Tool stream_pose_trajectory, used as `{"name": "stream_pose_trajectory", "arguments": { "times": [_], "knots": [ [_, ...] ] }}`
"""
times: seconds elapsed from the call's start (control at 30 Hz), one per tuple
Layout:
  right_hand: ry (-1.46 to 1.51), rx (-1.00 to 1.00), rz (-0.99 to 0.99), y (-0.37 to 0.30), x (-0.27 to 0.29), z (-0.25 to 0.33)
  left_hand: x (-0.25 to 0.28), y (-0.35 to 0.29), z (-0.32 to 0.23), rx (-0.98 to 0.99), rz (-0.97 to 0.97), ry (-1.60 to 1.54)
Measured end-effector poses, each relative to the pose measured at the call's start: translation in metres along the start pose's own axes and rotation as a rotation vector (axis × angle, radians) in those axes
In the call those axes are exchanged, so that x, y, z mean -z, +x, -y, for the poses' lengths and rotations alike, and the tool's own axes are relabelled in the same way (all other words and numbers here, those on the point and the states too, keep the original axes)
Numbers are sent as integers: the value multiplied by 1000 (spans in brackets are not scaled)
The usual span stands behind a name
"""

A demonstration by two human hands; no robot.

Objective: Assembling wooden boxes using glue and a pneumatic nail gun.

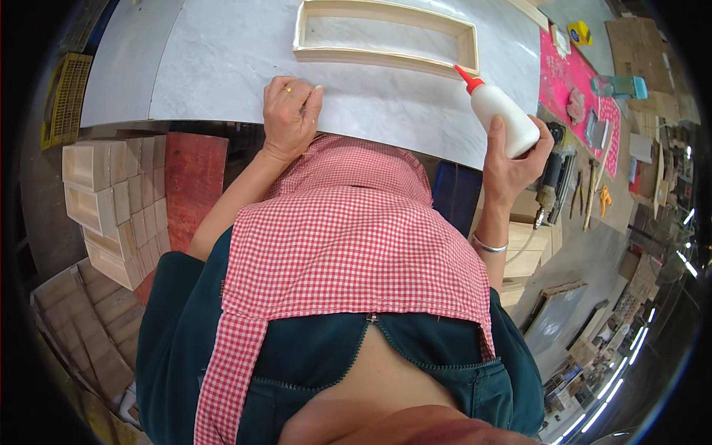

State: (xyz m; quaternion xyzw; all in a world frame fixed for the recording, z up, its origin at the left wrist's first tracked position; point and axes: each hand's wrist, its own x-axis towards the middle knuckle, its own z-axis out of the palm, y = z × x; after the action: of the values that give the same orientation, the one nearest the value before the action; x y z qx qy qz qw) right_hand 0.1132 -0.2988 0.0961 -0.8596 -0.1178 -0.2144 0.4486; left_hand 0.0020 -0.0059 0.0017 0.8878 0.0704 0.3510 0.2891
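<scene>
My right hand [514,165] is wrapped round a white squeeze bottle [501,115] with a red nozzle. The bottle is tilted, and its tip is at the near right corner of a shallow rectangular wooden frame [386,61]. That frame lies on the marbled grey table [222,67] and has pale wooden walls, with the tabletop showing inside it. On the table's near edge rests my left hand [291,117], fingers curled in a loose fist with a ring on one finger. I see nothing held in it, and it stands apart from the frame.
Stacked wooden boxes [111,200] stand below the table at left, beside a red board [194,185]. A yellow crate [65,100] is at the far left. At right lie a pink cloth [558,80], a yellow tape measure [579,33] and several tools.
</scene>
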Motion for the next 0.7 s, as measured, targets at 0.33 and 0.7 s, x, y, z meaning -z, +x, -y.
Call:
{"name": "stream_pose_trajectory", "arguments": {
  "times": [0.33, 0.7],
  "knots": [
    [-31, -69, -89, 12, 13, -17, 0, 1, 0, 32, 38, -10],
    [8, -181, -374, 138, 9, -132, 14, 4, -8, 43, 133, -134]
  ]
}}
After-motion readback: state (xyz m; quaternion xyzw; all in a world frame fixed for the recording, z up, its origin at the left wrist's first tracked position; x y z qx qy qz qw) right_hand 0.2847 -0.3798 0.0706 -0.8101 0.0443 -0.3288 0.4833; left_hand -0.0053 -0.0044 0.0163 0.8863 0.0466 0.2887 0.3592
